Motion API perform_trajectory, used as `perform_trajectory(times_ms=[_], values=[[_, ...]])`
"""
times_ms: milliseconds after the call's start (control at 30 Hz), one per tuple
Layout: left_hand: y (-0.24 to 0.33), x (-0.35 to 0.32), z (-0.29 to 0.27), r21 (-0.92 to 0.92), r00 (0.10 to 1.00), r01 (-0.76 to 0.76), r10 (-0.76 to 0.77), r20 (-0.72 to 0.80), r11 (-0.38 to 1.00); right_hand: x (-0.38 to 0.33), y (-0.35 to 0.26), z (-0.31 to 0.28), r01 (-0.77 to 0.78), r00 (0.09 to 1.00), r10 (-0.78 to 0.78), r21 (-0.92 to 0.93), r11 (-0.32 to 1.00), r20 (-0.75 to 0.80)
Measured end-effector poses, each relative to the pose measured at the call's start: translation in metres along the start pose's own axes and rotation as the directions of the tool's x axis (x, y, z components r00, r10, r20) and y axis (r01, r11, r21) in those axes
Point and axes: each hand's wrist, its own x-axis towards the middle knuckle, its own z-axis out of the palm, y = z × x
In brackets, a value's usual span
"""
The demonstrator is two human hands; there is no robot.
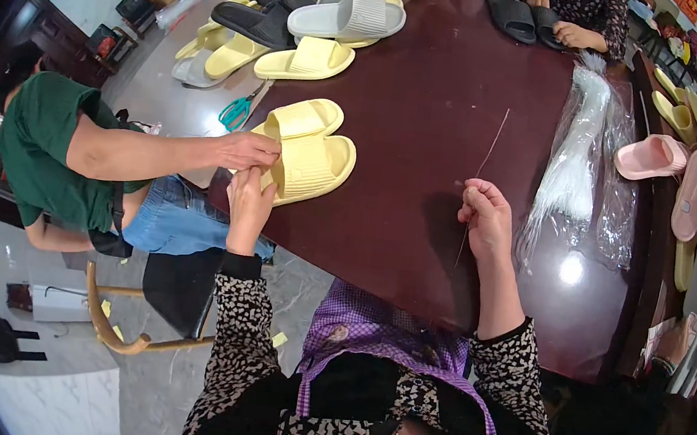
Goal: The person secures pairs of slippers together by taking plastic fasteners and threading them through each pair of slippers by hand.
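Note:
A pair of pale yellow slippers (pixel 319 170) rests at the table's left edge, side by side. My left hand (pixel 250 205) is closed at their near left edge, fingertips pinching there and partly hidden. A co-worker's hand (pixel 252 152) reaches in from the left and meets my fingers at the same spot. Over the table to the right, my right hand (pixel 488 217) pinches a thin, long strand (pixel 491 148) between thumb and fingers. The strand sticks out above and below the hand; its exact kind is too fine to make out.
More yellow, grey and black slippers (pixel 347 16) are heaped at the far left, with teal-handled scissors (pixel 238 113) nearby. A bundle of whitish strands (pixel 575 158) lies right on clear plastic. Pink slippers (pixel 652 157) and others line the right side. Across the table, someone handles black slippers (pixel 512 18).

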Motion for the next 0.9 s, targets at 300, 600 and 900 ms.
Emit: perform_trajectory(times_ms=[300, 600, 900], values=[[-0.009, 0.033, 0.022, 0.023, 0.972, -0.179, 0.181, -0.153, 0.984, -0.001, 0.0, 0.003, -0.002, 1.0, 0.002, -0.017, 1.0, 0.01], [0.027, 0.068, 0.043, -0.287, 0.965, -0.255, 0.261, -0.019, 0.924, -0.003, -0.002, 0.005, 0.01, 1.0, -0.009, -0.033, 0.999, 0.008], [0.188, 0.063, 0.036, -0.446, 0.939, -0.209, 0.306, 0.155, 0.87, -0.004, -0.017, 0.004, 0.028, 1.0, -0.028, 0.026, 0.999, 0.005]])
